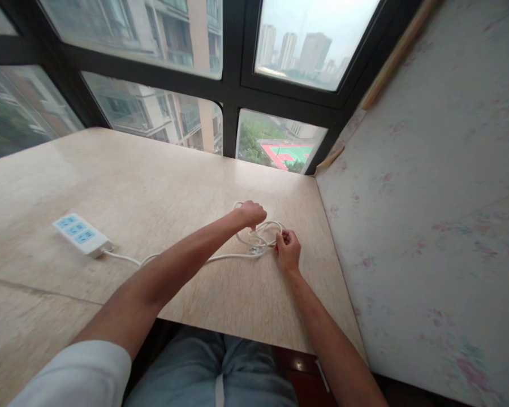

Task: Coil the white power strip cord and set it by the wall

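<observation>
A white power strip [80,233] with blue socket panels lies on the left part of the stone sill. Its white cord [233,256] runs right, passing under my left forearm, into a loose coil of loops between my hands. My left hand [253,213] is closed at the far left side of the coil, fingers curled down on the cord. My right hand [288,249] pinches the cord at the coil's right edge, thumb against the fingers. Near the middle of the loops lies a small plug-like piece [255,250], too small to make out clearly.
The beige stone sill [152,169] ends at dark window frames [231,127] ahead. On the right it meets a flower-patterned wall [407,226]. My legs [212,367] are below the sill's near edge, beside a dark red cabinet [301,367].
</observation>
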### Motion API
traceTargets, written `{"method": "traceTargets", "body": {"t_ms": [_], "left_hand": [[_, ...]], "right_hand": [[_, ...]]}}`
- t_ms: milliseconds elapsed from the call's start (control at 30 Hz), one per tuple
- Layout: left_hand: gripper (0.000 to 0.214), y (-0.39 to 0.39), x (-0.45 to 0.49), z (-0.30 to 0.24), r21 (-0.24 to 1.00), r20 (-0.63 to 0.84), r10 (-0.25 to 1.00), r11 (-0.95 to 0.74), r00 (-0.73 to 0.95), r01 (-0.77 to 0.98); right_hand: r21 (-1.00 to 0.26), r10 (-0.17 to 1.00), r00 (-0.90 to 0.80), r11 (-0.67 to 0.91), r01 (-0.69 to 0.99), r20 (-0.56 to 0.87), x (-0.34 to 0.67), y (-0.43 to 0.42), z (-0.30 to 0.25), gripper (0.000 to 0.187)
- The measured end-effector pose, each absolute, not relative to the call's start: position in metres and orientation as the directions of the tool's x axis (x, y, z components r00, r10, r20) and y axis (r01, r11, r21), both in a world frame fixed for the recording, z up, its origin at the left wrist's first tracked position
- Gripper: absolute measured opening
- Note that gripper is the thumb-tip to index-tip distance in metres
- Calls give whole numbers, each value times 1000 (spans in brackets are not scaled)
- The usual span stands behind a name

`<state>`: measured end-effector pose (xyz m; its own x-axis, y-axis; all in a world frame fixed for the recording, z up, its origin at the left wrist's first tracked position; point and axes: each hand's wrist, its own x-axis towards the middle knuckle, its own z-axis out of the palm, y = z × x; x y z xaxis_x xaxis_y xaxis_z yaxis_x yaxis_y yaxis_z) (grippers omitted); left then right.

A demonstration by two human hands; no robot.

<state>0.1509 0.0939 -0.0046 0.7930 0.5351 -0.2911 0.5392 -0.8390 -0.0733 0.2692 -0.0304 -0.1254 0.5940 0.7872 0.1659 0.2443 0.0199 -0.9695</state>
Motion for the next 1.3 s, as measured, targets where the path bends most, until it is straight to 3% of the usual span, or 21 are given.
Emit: {"method": "traceTargets", "body": {"t_ms": [167, 300, 467, 600, 667, 733, 900, 1067, 1300], "left_hand": [[9, 88, 134, 2, -63, -52, 516, -856, 855, 513], [18, 76, 115, 9, 27, 171, 631, -770, 756, 637], [19, 51, 92, 7, 356, 393, 786, -609, 478, 709], [9, 47, 75, 13, 703, 545, 832, -519, 100, 486], [12, 54, 65, 22, 855, 503, 851, -466, -149, 230], [17, 64, 53, 32, 911, 370, 877, -407, -307, -64], [19, 79, 25, 43, 820, 50, 946, -221, -319, -527], [14, 76, 3, 24, 662, -204, 914, -134, -350, -737], [15, 79, -12, -10, 575, -450, 829, -15, -332, -818]], "right_hand": [[-987, 744, 656, 33, 156, 129, 268, -30, -123, 34], [-991, 704, 698, 79, 104, 130, 268, -29, -120, 31], [-993, 658, 745, 101, 57, 110, 270, -28, -120, 31], [-995, 632, 769, 90, 48, 94, 273, -27, -121, 26], [-995, 623, 776, 85, 51, 93, 274, -27, -121, 24], [-995, 620, 779, 82, 48, 89, 274, -27, -121, 24], [-996, 608, 790, 90, 27, 76, 274, -27, -121, 28], [-992, 592, 800, 126, 23, 94, 277, -26, -123, 33], [-983, 608, 786, 184, -4, 111, 281, -24, -129, 36]]}}
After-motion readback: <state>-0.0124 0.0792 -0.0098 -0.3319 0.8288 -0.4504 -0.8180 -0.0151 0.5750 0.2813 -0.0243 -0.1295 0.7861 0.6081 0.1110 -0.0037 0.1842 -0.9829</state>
